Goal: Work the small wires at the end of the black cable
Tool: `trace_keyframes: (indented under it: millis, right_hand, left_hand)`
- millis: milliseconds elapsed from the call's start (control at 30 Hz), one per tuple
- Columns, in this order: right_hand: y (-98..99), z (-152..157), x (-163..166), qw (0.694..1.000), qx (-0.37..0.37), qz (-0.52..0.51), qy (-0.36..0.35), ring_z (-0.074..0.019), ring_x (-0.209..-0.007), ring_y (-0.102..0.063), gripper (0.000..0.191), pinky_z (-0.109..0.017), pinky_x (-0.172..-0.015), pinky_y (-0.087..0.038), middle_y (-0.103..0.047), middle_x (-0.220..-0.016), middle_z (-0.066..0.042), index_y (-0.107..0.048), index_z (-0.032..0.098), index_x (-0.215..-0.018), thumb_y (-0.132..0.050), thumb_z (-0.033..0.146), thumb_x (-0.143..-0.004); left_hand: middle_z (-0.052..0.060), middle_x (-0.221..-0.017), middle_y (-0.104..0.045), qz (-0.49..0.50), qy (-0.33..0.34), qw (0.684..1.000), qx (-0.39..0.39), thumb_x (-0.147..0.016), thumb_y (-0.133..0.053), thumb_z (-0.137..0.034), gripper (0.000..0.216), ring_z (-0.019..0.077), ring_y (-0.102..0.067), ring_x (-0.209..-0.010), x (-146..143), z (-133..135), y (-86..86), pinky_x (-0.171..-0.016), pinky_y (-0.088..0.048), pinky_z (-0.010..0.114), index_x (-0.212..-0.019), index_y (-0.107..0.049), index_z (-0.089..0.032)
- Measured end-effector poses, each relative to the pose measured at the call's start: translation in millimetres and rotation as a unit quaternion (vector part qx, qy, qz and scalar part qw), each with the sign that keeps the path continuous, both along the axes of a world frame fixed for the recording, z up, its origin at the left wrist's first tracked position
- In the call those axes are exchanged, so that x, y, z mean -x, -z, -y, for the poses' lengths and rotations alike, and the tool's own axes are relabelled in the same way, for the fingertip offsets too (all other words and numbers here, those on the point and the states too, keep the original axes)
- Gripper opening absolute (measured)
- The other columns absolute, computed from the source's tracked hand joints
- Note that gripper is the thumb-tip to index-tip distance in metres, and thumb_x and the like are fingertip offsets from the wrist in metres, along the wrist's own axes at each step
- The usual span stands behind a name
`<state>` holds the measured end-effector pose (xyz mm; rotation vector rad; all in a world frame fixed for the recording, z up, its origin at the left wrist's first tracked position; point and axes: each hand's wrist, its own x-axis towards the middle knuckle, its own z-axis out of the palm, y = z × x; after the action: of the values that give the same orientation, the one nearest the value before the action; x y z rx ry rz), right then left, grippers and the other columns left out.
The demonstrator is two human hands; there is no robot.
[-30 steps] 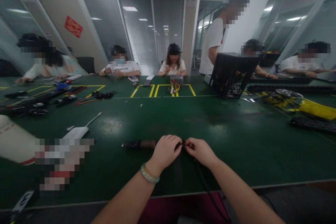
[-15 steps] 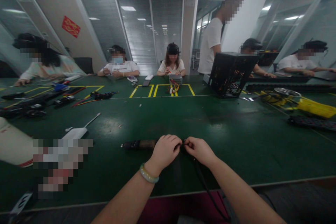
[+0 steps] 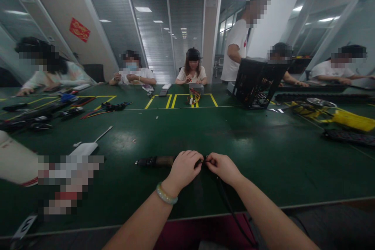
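Holding the rear of a black-and-brown electric screwdriver (image 3: pixel 159 161) in the lower middle of the frame, left hand (image 3: pixel 187 166) curled down over it, fingers bent, tip pointing left above the green table (image 3: pixel 263 172). Pinching with the right hand (image 3: pixel 221 166), thumb and forefinger narrowed on a small dark piece, seemingly the end of the black cable (image 3: pixel 231 207) running from beneath the palm down past the near table edge. Fingertips of both hands nearly meeting; cannot make out the join between tool and cable there. Wearing a pale green bangle (image 3: pixel 166 194) on the left wrist.

At lower left, a cream cup (image 3: pixel 17 158) with red bands, cut by the frame edge, and near it a white adapter (image 3: pixel 84 148) with a short lead, partly behind a pixelated patch. At middle left, a tangle of black cables (image 3: pixel 26 121).

Across the middle, yellow tape lines (image 3: pixel 195 95) on the tabletop, with a metal box trailing coloured wires (image 3: pixel 195 97) among them. Right of these, a black computer case (image 3: pixel 254 84); at the right edge, a bright yellow bundle (image 3: pixel 354 120) beside a silver ring (image 3: pixel 320 102).

Along the far side, five seated people, among them a person in a white shirt (image 3: pixel 146 74) at upper left of centre with a white piece in hand, plus a standing person (image 3: pixel 233 47) at upper right, behind the case. At upper left, a red paper decoration (image 3: pixel 79 29) on the wall.
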<state>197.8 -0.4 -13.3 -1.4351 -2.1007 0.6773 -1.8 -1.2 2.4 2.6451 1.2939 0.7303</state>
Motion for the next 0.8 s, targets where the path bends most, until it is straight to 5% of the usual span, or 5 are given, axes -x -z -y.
trace_keyframes:
  millis: [800]
  right_hand:
    - [-2.1,1.7,0.3,1.000,0.006,-0.019,0.003,-0.0110,-0.058,-0.051,0.011,-0.021,-0.055,-0.035,-0.060,-0.066,0.003,-0.066,0.020,-0.087,-0.058,0.026,-0.084]
  left_hand:
    - [0.001,-0.096,-0.063,-0.004,-0.009,1.000,0.002,-0.086,-0.061,-0.020,0.009,0.0189,-0.057,-0.093,-0.3,-1.1,0.9,-0.083,-0.041,0.033,-0.094,-0.058,-0.022]
